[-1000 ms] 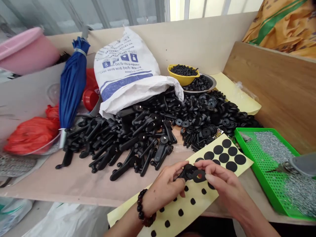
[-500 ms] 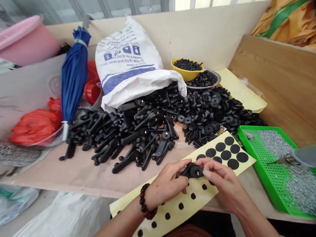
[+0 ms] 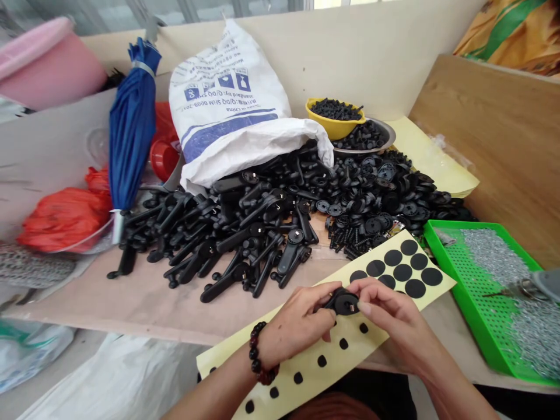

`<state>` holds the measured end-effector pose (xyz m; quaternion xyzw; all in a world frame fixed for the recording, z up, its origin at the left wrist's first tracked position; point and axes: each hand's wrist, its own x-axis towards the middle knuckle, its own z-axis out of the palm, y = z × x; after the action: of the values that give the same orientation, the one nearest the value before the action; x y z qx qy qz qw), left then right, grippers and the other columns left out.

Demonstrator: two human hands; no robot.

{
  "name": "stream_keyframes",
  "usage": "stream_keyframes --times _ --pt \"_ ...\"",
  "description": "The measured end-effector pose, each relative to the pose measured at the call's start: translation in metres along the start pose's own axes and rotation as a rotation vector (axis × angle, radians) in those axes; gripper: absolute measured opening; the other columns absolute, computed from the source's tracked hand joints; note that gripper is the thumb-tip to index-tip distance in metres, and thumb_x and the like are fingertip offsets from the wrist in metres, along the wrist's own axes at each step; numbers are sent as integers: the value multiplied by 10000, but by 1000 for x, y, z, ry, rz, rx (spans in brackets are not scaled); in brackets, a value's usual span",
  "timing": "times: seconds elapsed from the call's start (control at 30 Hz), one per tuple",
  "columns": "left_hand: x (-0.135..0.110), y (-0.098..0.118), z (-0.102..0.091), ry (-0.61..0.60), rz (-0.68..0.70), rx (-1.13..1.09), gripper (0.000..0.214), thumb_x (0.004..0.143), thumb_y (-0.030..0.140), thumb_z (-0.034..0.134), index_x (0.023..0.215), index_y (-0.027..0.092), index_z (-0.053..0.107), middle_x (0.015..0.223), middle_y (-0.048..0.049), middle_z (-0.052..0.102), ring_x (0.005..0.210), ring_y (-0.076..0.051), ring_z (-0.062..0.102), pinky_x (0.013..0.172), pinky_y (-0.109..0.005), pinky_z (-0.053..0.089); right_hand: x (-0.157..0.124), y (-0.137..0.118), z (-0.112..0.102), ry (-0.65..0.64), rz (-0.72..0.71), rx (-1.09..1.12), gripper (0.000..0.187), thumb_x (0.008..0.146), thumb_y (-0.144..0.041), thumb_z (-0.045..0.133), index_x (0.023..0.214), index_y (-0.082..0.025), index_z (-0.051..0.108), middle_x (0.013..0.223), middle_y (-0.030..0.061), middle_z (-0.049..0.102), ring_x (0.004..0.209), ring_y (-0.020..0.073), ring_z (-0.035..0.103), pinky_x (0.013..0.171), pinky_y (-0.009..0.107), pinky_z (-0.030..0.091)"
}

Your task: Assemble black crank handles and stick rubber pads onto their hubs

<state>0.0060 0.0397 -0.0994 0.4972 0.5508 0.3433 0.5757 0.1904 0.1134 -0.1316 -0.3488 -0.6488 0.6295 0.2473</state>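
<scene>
Pinching one black round part (image 3: 345,303) between both hands, low in the middle of the view, just above the yellow sheet (image 3: 350,359) on the tabletop (image 3: 166,309). Closing the left hand (image 3: 297,326) on its 9 o'clock edge in a tight grip, thumb on top; closing the right hand (image 3: 389,318) on the 3 o'clock edge, fingertips curled round the rim. Best done, by the look of it, by steadying the part with the left and pressing evenly with the right thumb, flat and centred, without skewing.

Counting outward: nine large black discs (image 3: 402,272) at 1 o'clock on the sheet, at least six small black dots (image 3: 322,361) running toward 7 o'clock, one bead bracelet (image 3: 262,357) on the left wrist. Further out:
- one green tray (image 3: 464,291) of silver screws (image 3: 494,256) at 3 o'clock
- one heap of black handles (image 3: 227,239) at 11 o'clock, too many to count
- one heap of round parts (image 3: 385,198) at 12 to 1 o'clock, also too many to count
- one yellow bowl (image 3: 335,125)
- one white sack (image 3: 231,105)
- one blue umbrella (image 3: 131,128)
</scene>
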Motion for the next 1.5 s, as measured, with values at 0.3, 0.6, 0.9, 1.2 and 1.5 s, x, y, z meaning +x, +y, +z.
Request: stream_keyframes --times 0.3,0.6,0.9,1.2,1.5 --pt "-3 5 -2 7 -14 31 336 885 229 424 1162 144 595 608 32 527 577 -107 510 553 -195 370 0 -2 0 -7 -40 -66 236 827 -362 565 670 -186 568 990 85 613 893 209 579 700 264 472" --pt "-4 -2 2 36 15 56 268 904 221 427 1099 173 604 588 56 498 537 -80 473 533 -178 342 0 -6 3 4 -81 -92 209 819 -326 558 661 -189 555 897 67 615 797 187 580 608 250 456" --pt "-4 -6 14 254 63 209 174 869 295 536 997 194 599 706 34 542 625 -105 466 565 -197 350 -3 -4 9 -24 -90 -216 187 868 -284 500 709 -193 534 788 38 590 726 167 550 611 252 435" --pt "-8 -25 18 311 46 17 231 865 372 541 1012 197 582 649 42 476 535 -83 434 480 -177 360 -5 1 10 -57 110 186 238 850 -396 578 843 -181 679 853 51 646 755 158 575 703 266 475" --pt "-12 -24 24 281 60 -199 243 853 334 553 1029 171 590 656 31 483 504 -69 441 439 -154 403 -10 -1 30 -16 -11 -34 296 935 -419 431 1112 -240 587 869 28 654 753 165 600 694 266 483"
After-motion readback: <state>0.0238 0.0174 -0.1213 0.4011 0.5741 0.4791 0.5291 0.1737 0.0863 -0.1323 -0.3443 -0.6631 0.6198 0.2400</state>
